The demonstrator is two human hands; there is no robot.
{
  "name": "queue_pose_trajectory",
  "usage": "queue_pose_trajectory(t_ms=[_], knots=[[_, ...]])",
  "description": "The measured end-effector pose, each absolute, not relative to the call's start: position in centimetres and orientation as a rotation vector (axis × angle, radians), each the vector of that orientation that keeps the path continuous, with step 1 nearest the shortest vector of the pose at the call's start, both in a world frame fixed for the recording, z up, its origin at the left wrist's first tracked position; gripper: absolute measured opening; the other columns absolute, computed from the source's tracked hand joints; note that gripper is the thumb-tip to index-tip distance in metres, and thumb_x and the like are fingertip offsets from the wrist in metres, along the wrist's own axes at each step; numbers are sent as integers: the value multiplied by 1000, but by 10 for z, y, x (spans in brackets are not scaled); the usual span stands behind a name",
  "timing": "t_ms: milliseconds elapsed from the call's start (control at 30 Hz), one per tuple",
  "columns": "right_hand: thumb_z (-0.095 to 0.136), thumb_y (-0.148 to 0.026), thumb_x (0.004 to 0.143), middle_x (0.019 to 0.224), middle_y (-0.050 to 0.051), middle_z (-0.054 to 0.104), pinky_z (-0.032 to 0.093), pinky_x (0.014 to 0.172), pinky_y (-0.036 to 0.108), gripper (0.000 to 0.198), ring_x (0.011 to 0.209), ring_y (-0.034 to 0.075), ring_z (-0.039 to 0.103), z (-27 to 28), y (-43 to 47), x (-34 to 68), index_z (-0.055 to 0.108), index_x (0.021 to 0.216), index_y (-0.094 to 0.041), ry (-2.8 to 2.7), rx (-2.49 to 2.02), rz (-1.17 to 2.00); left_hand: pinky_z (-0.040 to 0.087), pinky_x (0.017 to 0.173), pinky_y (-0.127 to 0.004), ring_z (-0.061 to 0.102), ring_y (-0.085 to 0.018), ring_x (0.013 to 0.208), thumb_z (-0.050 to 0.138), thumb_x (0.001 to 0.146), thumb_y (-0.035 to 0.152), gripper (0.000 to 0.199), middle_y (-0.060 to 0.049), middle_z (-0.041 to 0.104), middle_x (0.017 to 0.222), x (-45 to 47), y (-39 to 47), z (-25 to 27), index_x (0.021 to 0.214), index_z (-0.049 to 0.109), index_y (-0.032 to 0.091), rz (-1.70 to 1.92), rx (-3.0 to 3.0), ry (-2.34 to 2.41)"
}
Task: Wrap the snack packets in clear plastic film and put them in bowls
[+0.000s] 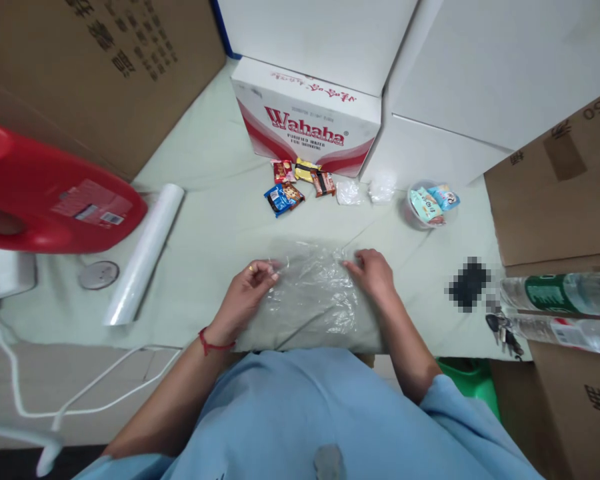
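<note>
A clear, crinkled plastic bag (313, 293) lies flat on the pale green cloth in front of me. My left hand (245, 293) pinches the bag's upper left edge between thumb and fingertips. At the opposite edge is my right hand (375, 273), its thumb touching or just over the plastic and set apart from the loosely curled fingers. Beyond the bag lie several wrapped snacks: a blue packet (279, 200), a red packet (283, 171), a yellow packet (306, 169) and a brown packet (323, 183). Two small crumpled clear bundles (349, 192) sit beside them.
A clear bowl (417, 219) of packets stands right of the bundles. A Wahaba-style white and red carton marked Wahaha (305, 127) stands behind. At left are a plastic roll (145, 257) and red jug (55, 193); at right, keys (503, 333) and a water bottle (560, 293).
</note>
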State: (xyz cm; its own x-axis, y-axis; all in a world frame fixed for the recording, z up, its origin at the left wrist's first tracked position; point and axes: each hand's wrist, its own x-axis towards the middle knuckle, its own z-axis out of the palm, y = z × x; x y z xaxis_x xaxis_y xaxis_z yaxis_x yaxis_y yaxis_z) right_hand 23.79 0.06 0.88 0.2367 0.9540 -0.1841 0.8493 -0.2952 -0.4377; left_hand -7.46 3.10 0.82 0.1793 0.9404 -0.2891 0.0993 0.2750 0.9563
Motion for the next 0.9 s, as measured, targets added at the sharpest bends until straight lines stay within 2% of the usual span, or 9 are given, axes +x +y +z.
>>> queue_pose_trajectory(t_ms=[67,133,233,300,467,600,767,800,900], knots=[[63,-39,98,112,12,71,45,80,34,19,111,30,58,1,15,219,73,104,-23,-1771,-2258,515,49,92,-35,70,-23,100,81,75,60,49,-5,74,106,-73,30,8,88,51,24,842,1087,1213],[58,-31,99,109,11,71,45,82,34,15,110,29,57,-5,29,212,71,95,-23,-1751,-2213,475,49,85,-34,70,-20,86,79,77,60,49,0,70,91,-75,32,6,89,46,25,869,1063,1251],[56,-32,97,90,6,70,44,79,33,16,90,24,59,-11,49,223,66,89,-23,-1572,-2165,567,45,71,-30,59,-15,65,75,81,59,46,5,60,74,-80,41,3,87,44,26,883,1107,1364],[57,-36,95,79,1,67,42,75,32,16,77,21,58,-14,62,239,64,87,-24,-1456,-2138,652,40,65,-28,49,-13,61,75,79,57,43,7,53,70,-83,49,2,84,46,25,900,1163,1466],[59,-40,88,72,-2,65,41,71,29,18,71,18,56,-20,82,273,63,82,-23,-1371,-2097,661,39,66,-28,50,-15,69,80,71,52,44,5,54,76,-89,68,-2,92,54,23,947,1151,1659],[59,-40,88,73,0,65,43,73,30,19,74,20,57,-24,89,287,65,85,-22,-1369,-2136,635,42,71,-31,51,-16,71,80,71,36,40,4,55,81,-99,70,0,97,54,22,895,1206,1815],[63,-44,89,102,12,70,51,89,42,33,91,26,61,9,83,281,71,108,-18,-1362,-2067,310,46,94,-42,58,-25,96,64,89,27,9,-5,61,98,-93,62,23,95,61,21,1040,1808,1874],[61,-46,92,107,14,70,53,90,44,35,94,27,63,24,75,273,71,110,-18,-1356,-1974,267,46,98,-44,60,-27,101,60,92,26,7,-7,64,100,-86,62,28,96,63,21,1023,1966,1779],[48,-54,104,111,11,71,56,92,48,40,104,29,67,88,32,239,75,113,-26,-1387,-1581,314,45,107,-50,64,-31,118,54,99,27,21,-13,73,114,-58,66,32,109,71,20,765,2332,1429]])
